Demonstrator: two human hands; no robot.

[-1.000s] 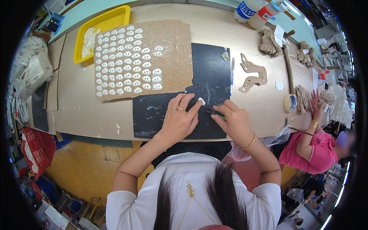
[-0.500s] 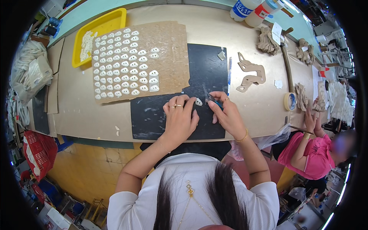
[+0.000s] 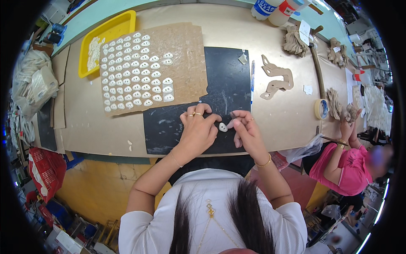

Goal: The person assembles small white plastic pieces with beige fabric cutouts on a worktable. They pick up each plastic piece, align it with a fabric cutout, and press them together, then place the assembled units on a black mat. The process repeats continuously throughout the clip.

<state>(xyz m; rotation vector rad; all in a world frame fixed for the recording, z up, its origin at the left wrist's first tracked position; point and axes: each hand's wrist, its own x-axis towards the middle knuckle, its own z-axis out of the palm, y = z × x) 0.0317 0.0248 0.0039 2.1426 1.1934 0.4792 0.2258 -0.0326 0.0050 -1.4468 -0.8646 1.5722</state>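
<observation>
Between my hands is a small white rounded piece (image 3: 223, 127) with two dark holes, over the black mat (image 3: 228, 67). My left hand (image 3: 199, 129) is closed at the piece's left side, index finger and thumb against it. My right hand (image 3: 248, 134) has its fingers curled in, the thumb tip at the piece's right edge. A small dark tip shows at its index finger, but what it belongs to is hidden. Beyond my left hand lies a brown sheet (image 3: 184, 46) with rows of similar white pieces, a few set apart on its right.
A yellow tray (image 3: 111, 26) of small white bits stands at the far left. Right of the mat lie a pen (image 3: 252, 80), a tan cut-out (image 3: 279, 78) and a tape roll (image 3: 321, 109). Bottles (image 3: 264, 8) stand at the back. A person in pink (image 3: 338, 171) works at the right.
Both hands have come slightly nearer to me, and the white piece with them. It now sits lower and turned between the fingers. A blue item by the right hand no longer shows.
</observation>
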